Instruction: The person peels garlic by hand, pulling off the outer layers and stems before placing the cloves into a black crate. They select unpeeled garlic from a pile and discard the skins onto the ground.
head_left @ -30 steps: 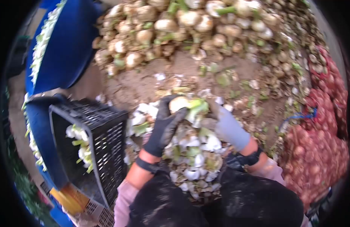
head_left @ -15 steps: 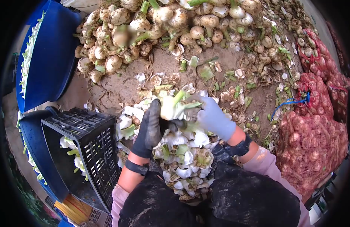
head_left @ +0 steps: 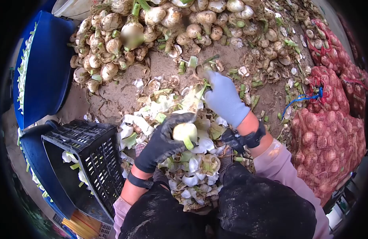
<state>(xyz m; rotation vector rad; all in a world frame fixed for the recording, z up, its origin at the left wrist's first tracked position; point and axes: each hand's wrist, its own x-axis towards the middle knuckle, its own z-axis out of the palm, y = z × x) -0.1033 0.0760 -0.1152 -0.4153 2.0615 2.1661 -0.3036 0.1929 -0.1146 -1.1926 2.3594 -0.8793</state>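
My left hand [head_left: 167, 137], in a black glove, is wrapped round a pale garlic bulb [head_left: 184, 131] with its cut green stem stub pointing down toward me. My right hand [head_left: 225, 97], in a light blue glove, is closed above and to the right of it. A strip of garlic peel [head_left: 198, 97], whitish with a green edge, hangs from its fingers. The fingertips are smeared by motion. Under both hands, a heap of peeled garlic skins [head_left: 196, 169] lies between my knees.
Unpeeled garlic bulbs [head_left: 112, 46] are piled ahead. At the left are a blue tub [head_left: 46, 67] and a tipped black crate [head_left: 98, 155], both with trimmed garlic inside. Red mesh sacks [head_left: 327, 147] of bulbs stand at the right. Stem cuttings [head_left: 182, 67] litter the ground.
My right hand has moved up, away from the bulb, with a strip of peel. My left hand has turned the bulb so its stem points toward me. The view has shifted slightly.
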